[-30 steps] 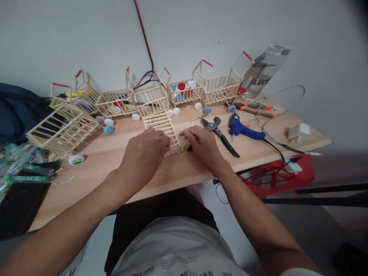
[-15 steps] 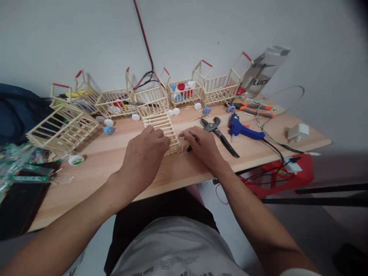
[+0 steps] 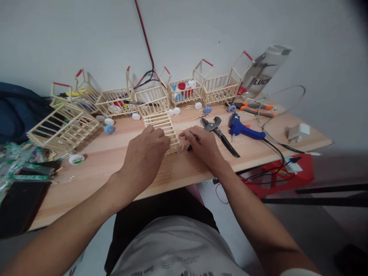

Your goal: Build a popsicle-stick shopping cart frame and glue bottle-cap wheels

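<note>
A ladder-like frame of thin wooden sticks (image 3: 161, 124) lies on the table in front of me, its far end against a small stick cart. My left hand (image 3: 148, 151) is closed over the left side of this frame, fingertips hidden beneath the knuckles. At the frame's right edge my right hand (image 3: 202, 143) has thumb and fingers drawn together. Whatever it pinches is too small or hidden to make out. Black-handled pliers (image 3: 221, 136) lie just right of that hand, one handle partly behind it.
Several stick carts with red handles (image 3: 220, 89) line the wall, one holding bottle caps (image 3: 181, 92). A blue glue gun (image 3: 244, 130), orange-handled pliers (image 3: 255, 107) and a white adapter (image 3: 299, 132) lie right. Plastic wrappers (image 3: 17, 165) and a dark box (image 3: 23, 203) are left.
Both hands keep the same pose at the stick frame. Only a very slight shift of the whole view shows.
</note>
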